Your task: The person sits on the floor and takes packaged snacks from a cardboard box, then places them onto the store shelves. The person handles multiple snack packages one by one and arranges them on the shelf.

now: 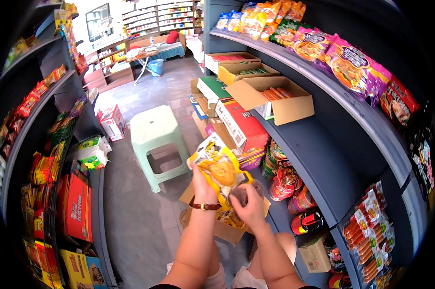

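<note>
My left hand (203,186) grips a yellow-and-white plastic food packet (221,169) by its left side, with a round yellow picture or food showing on its front. A watch or bracelet with a brown strap (206,206) is on that wrist. Bunched in my right hand (249,207) is a grey-brown cloth (241,195), against the packet's lower right part. Directly below both hands an open cardboard box (232,233) stands on the floor with several yellow packets (230,218) inside. My hands partly cover its opening.
A pale green plastic stool (156,126) stands ahead on the grey floor. To the right, a dark shelf (304,144) carries open cartons (293,106); bagged noodles (354,68) fill the shelf above. Sausage packs (369,231) lie lower right. Snack racks (47,169) and a red carton (78,209) line the left.
</note>
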A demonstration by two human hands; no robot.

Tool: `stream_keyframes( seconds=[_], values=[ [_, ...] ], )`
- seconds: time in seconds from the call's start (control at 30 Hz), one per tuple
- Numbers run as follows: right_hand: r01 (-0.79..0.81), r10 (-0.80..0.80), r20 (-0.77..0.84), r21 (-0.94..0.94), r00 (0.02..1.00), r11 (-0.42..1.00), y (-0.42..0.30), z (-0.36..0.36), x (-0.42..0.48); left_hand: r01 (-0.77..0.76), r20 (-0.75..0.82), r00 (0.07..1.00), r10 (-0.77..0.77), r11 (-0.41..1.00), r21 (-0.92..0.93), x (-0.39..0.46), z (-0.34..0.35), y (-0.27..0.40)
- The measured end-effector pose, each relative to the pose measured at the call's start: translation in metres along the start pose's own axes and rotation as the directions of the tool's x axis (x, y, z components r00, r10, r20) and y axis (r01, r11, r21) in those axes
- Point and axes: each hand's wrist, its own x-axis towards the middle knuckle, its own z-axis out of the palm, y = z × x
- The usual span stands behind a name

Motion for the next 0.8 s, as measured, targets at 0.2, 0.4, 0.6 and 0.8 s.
stream_keyframes(
  seconds=[0.2,0.4,0.6,0.8],
  values=[
    [-0.365,0.609,-0.272,0.598,0.745,0.714,0.053,-0.024,0.013,0.010,0.018,1.000,-0.009,0.999,-0.048,-0.012,0.007,0.006],
    [-0.022,0.788,-0.281,0.937,0.547,0.350,0.070,-0.042,0.018,0.018,-0.042,0.999,-0.020,0.999,-0.031,-0.005,0.004,0.005],
    [-0.208,0.396,-0.059,0.775,0.916,0.597,0.058,-0.036,0.006,0.157,0.123,0.980,-0.159,0.987,0.023,-0.015,0.005,-0.008],
    [-0.132,0.256,-0.011,0.836,0.967,0.533,0.030,-0.020,-0.007,0.375,0.143,0.900,-0.412,0.898,0.229,-0.022,0.013,-0.033]
  ],
)
